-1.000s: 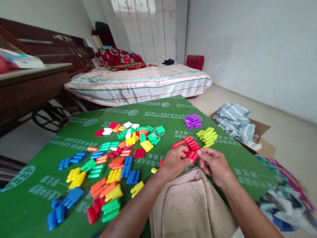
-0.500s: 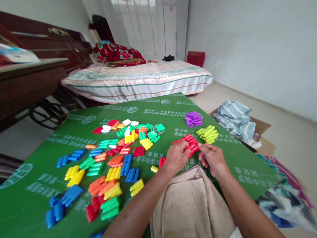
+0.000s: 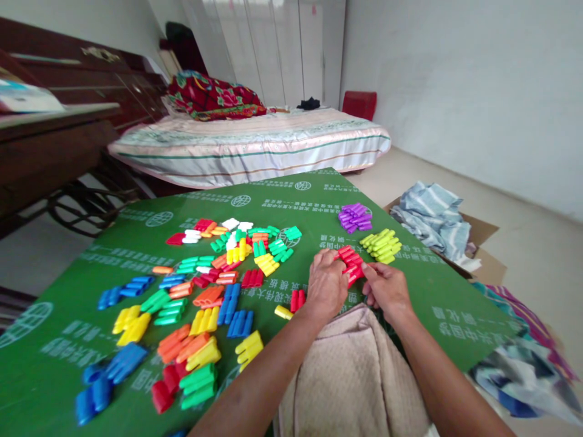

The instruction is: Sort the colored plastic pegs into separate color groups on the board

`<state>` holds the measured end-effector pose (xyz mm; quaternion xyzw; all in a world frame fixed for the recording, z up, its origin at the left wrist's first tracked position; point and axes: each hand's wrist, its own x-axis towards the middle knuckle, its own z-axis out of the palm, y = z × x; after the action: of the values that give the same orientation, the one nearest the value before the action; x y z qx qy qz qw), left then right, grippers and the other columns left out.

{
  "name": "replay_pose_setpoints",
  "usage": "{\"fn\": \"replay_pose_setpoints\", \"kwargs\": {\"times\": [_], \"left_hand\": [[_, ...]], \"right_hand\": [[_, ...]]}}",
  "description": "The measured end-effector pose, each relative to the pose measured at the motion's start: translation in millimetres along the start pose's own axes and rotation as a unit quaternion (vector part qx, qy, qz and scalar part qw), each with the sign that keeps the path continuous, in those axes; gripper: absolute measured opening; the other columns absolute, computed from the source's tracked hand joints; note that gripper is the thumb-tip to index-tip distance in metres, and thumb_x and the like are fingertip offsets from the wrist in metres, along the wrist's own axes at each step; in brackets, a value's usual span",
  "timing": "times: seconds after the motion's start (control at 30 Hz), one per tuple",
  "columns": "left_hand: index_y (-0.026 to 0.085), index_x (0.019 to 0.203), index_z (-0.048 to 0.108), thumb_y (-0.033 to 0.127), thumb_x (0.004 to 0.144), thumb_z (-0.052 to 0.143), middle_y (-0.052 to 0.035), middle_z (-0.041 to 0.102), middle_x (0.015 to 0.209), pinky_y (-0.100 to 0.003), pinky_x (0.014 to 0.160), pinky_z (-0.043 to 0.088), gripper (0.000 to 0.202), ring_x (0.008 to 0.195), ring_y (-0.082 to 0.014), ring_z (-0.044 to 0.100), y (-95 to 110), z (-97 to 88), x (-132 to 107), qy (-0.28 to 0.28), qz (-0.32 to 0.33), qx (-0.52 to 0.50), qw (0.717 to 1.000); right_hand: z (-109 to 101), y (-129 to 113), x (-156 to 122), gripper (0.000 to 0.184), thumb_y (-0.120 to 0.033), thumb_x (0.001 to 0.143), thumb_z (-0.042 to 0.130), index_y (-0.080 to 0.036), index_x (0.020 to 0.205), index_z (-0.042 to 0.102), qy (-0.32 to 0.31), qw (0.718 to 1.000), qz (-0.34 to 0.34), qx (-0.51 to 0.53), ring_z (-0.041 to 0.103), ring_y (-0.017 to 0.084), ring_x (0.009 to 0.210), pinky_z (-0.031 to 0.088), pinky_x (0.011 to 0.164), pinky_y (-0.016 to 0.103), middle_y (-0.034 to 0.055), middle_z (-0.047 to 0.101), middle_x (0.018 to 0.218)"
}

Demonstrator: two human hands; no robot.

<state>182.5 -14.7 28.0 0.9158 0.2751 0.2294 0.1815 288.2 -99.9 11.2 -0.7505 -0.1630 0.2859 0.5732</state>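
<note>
Both hands are at a stack of red plastic tubes (image 3: 350, 262) on the green board (image 3: 291, 340). My left hand (image 3: 327, 282) curls round the left side of the stack, its fingers over the far edge and its thumb at the near side. From the right, my right hand (image 3: 386, 288) presses thumb and bent fingers to the stack's near right end; its fingertips are partly hidden. Just beyond lie a lime-yellow pile of tubes (image 3: 381, 245) and a purple pile (image 3: 355, 217). Left of my left wrist are a short red pair (image 3: 297, 300) and a yellow tube (image 3: 283, 312).
Several clusters of blue (image 3: 127, 362), green (image 3: 198, 383), orange (image 3: 208, 296), yellow (image 3: 249, 349) and white tubes (image 3: 231, 224) spread over the board's left half. A beige cloth (image 3: 350, 376) covers the near edge. A cardboard box (image 3: 485, 264) with striped fabric stands right; a bed (image 3: 255, 145) lies beyond.
My left hand's fingers have shifted up and over the left part of the red stack. My right hand stays close to the stack's right end. The view has turned slightly.
</note>
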Motion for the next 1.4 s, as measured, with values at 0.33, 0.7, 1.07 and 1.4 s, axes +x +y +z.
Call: {"fn": "replay_pose_setpoints", "kwargs": {"times": [0.33,0.7,1.07,1.4], "left_hand": [[0.017,0.079,0.067,0.019,0.079,0.054,-0.0103,0.055,0.122,-0.044,0.105,0.035,0.013,0.124,-0.0272,0.038,-3.0,4.3,1.2,-0.012,-0.011,0.005,1.000],[0.018,0.084,0.068,0.021,0.082,0.051,-0.0071,0.061,0.116,-0.033,0.105,0.038,0.018,0.116,-0.0200,0.049,-16.6,-10.9,12.9,-0.001,-0.060,0.024,0.998],[0.016,0.091,0.069,0.023,0.078,0.055,-0.0082,0.066,0.102,-0.032,0.095,0.044,0.021,0.104,-0.0225,0.056,-34.2,-26.1,31.4,-0.138,-0.127,0.109,0.976],[0.017,0.079,0.068,0.022,0.074,0.057,-0.0081,0.065,0.096,-0.032,0.090,0.046,0.013,0.099,-0.0230,0.057,-35.2,-24.6,36.5,-0.167,-0.129,0.116,0.970]], "right_hand": [[-0.3,2.9,0.9,0.049,-0.051,0.069,0.061,-0.015,0.102,0.059,0.002,1.000,-0.007,0.012,0.043,0.011,0.025,0.029,0.024,0.018,-0.0068,0.053,0.039],[-3.1,2.5,-2.2,0.046,-0.053,0.069,0.061,-0.015,0.094,0.057,-0.004,0.998,-0.009,0.069,0.042,0.008,0.026,0.026,0.024,0.015,-0.0063,0.054,0.041],[-3.4,5.5,-2.8,0.049,-0.055,0.066,0.065,-0.015,0.094,0.057,-0.004,0.997,-0.009,0.082,0.042,0.008,0.026,0.026,0.025,0.016,-0.0058,0.055,0.042],[-4.3,2.5,-6.0,0.051,-0.054,0.064,0.066,-0.015,0.096,0.057,-0.006,0.997,-0.008,0.082,0.042,0.008,0.027,0.027,0.025,0.016,-0.0063,0.054,0.042]]}}
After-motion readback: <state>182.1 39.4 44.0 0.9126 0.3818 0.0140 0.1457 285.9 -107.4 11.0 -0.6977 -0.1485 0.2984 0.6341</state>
